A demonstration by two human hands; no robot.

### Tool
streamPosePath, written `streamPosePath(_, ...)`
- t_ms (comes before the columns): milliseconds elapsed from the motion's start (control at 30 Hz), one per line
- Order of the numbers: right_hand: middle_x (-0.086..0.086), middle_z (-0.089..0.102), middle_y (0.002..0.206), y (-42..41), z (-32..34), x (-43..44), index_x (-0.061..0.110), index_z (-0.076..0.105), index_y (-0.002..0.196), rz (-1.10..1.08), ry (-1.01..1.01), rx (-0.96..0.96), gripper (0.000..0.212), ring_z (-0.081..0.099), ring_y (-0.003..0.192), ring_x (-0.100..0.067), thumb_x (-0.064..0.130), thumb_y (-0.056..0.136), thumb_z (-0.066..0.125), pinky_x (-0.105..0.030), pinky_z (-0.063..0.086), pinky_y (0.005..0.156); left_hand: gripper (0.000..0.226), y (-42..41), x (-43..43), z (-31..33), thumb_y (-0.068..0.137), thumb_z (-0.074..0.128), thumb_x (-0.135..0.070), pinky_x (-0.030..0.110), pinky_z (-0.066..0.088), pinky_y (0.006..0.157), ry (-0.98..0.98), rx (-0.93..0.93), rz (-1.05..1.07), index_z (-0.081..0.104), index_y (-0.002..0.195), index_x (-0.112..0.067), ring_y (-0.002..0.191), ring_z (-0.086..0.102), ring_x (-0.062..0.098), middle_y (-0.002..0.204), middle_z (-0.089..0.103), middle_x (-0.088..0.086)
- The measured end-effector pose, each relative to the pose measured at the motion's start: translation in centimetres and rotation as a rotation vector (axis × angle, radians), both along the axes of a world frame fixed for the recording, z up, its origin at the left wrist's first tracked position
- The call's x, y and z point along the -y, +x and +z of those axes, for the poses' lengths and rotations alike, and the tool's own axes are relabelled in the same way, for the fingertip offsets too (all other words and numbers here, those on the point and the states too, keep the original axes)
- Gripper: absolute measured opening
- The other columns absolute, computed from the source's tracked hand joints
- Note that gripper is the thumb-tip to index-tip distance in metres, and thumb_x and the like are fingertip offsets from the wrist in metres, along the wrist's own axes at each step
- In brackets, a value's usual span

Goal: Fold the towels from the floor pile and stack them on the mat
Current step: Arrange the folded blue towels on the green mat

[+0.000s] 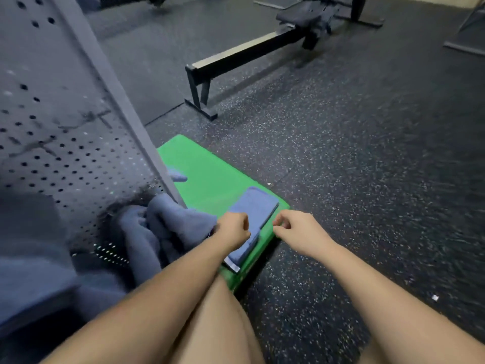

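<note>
Folded blue towel (256, 208) lies flat on the near right corner of the green mat (210, 169), long side running away from the person, with a pale hem tag at its near end. It looks like one towel folded into several layers, though the frame is soft, so the stack count is unclear.

Left hand (233, 229) sits knuckles-up over the towel's near left edge with the fingers curled under. Cannot tell if they pinch cloth or just rest there. Right hand (296, 229) hovers just beside the towel's right edge, over the mat's border, with the fingers loosely curled, the thumb near the forefinger, and nothing in it.

Left of the left hand is a rumpled pile of dark blue towels (162, 227), slumped on the floor against the base of a perforated metal panel (52, 127), its edge touching the mat. A small blue scrap of towel (178, 176) pokes out from behind the panel's slanted post onto the mat.

The person's bare knee (210, 324) is low in the centre, between the forearms. Speckled black rubber floor (354, 166) all around. Rowing machine (236, 56) stands well beyond the mat.
</note>
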State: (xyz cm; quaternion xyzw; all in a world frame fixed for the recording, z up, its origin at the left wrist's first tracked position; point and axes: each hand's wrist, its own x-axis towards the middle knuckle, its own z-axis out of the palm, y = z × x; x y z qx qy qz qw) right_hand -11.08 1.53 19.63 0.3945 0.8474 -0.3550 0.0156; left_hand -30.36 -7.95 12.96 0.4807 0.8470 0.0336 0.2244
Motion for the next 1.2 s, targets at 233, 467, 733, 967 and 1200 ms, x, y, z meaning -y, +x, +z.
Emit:
streamPosePath(233, 0.008, 0.073, 0.088, -0.8, -2.6, -1.0, 0.029, 0.072, 0.104, -0.04, -0.065, 0.02, 0.009, 0.067, 0.084, -0.016, 0.029, 0.096, 0.066, -0.031, 0.047, 0.072, 0.034, -2.0, -2.6, -7.6, 0.091, 0.068, -0.039, 0.036, 0.047, 0.08, -0.338, -0.04, -0.135, 0.067, 0.116, -0.016, 0.114, 0.068, 0.034, 0.123, 0.073, 0.011)
streamPosePath(467, 0.008, 0.074, 0.093, -1.8, -3.8, -1.8, 0.031, 0.071, 0.108, -0.027, -0.065, 0.061, 0.015, 0.068, 0.091, -0.02, 0.033, 0.096, 0.062, -0.034, 0.055, 0.08, 0.063, -1.4, -4.1, -11.6, 0.086, 0.073, -0.069, 0.036, 0.049, 0.087, -0.503, -0.097, -0.251, 0.069, 0.125, -0.02, 0.119, 0.069, 0.029, 0.127, 0.074, 0.004)
streamPosePath(733, 0.008, 0.073, 0.087, -1.8, -3.7, -2.3, 0.032, 0.07, 0.106, -0.05, -0.072, 0.057, 0.014, 0.07, 0.085, -0.02, 0.034, 0.095, 0.061, -0.036, 0.059, 0.081, 0.032, -1.0, -5.1, -10.8, 0.095, 0.068, -0.032, 0.036, 0.055, 0.09, -0.506, -0.134, -0.213, 0.074, 0.122, -0.017, 0.12, 0.07, 0.03, 0.129, 0.074, 0.007)
streamPosePath(967, 0.01, 0.073, 0.091, -1.3, -2.8, -2.0, 0.031, 0.071, 0.109, -0.043, -0.079, 0.039, 0.015, 0.069, 0.086, -0.019, 0.035, 0.096, 0.063, -0.033, 0.057, 0.08, 0.025, -3.5, -3.6, -6.6, 0.095, 0.063, -0.035, 0.038, 0.046, 0.072, -0.229, 0.086, 0.099, 0.059, 0.09, -0.012, 0.096, 0.066, 0.038, 0.1, 0.071, 0.018)
streamPosePath(1200, 0.009, 0.066, 0.121, -0.8, -1.4, 1.1, 0.032, 0.065, 0.13, 0.156, -0.072, -0.054, 0.051, 0.064, 0.111, -0.013, 0.045, 0.084, 0.084, -0.038, 0.054, 0.099, 0.027, -0.6, 0.5, 2.3, 0.083, 0.054, -0.046, 0.034, 0.04, 0.067, 0.062, 0.392, 0.359, 0.056, 0.08, -0.019, 0.079, 0.057, 0.029, 0.081, 0.064, 0.007)
